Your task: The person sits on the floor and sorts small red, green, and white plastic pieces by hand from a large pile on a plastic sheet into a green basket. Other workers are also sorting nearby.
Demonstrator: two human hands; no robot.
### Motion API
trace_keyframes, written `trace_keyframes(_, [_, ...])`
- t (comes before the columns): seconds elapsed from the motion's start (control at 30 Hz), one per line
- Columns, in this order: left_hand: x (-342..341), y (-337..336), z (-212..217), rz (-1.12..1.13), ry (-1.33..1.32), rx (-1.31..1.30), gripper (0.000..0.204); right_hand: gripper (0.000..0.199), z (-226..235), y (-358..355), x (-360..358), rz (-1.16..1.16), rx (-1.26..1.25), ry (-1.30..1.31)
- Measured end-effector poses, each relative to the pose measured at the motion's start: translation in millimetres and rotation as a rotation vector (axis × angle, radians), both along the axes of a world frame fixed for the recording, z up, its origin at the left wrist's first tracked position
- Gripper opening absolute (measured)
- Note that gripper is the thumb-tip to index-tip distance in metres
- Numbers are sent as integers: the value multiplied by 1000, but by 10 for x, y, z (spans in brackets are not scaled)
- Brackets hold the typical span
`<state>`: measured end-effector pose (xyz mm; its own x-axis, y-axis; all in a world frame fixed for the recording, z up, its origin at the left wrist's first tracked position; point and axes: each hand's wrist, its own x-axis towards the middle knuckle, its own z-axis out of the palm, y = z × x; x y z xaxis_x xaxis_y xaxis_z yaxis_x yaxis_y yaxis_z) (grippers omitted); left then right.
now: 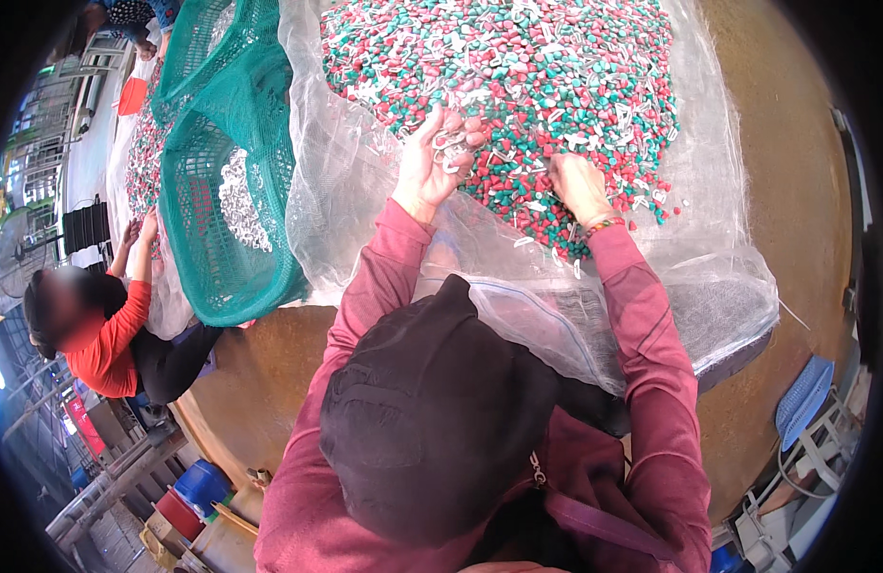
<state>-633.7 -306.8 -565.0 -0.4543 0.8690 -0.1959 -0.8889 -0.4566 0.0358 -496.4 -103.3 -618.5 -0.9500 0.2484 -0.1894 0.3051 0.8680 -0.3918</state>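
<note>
The left hand (432,164) cups white loops (449,143), fingers half curled. The right hand (579,185) bunches its fingertips among red and green pieces (566,91) toward the tabletop's (735,361) near edge; whether it grips any, I cannot tell.

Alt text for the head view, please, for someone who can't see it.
A person's left hand has white pieces in its grip, over a heap of small red, green and white bits; the right hand touches the heap. A green basket is to the left.
</note>
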Motion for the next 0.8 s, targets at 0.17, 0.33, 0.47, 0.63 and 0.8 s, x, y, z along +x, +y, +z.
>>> trace_keyframes(0.17, [-51,-126,-68,4,-28,-52,30,28,36,47,79,-149,-287,186])
trace_keyframes(0.33, [-78,-159,-118,-21,32,-170,34,19,-82,-65,19,140,119,84])
trace_keyframes(0.47, [-31,-184,-76,-32,149,-273,33,9,-154,-79,43,143,148,65])
trace_keyframes(0.63, [102,-59,-53,-225,428,-624,31,13,17,123,114,-536,-850,211])
trace_keyframes(0.8, [247,260,-144,-928,1165,-986,39,7,503,382,442,-519,-1954,318])
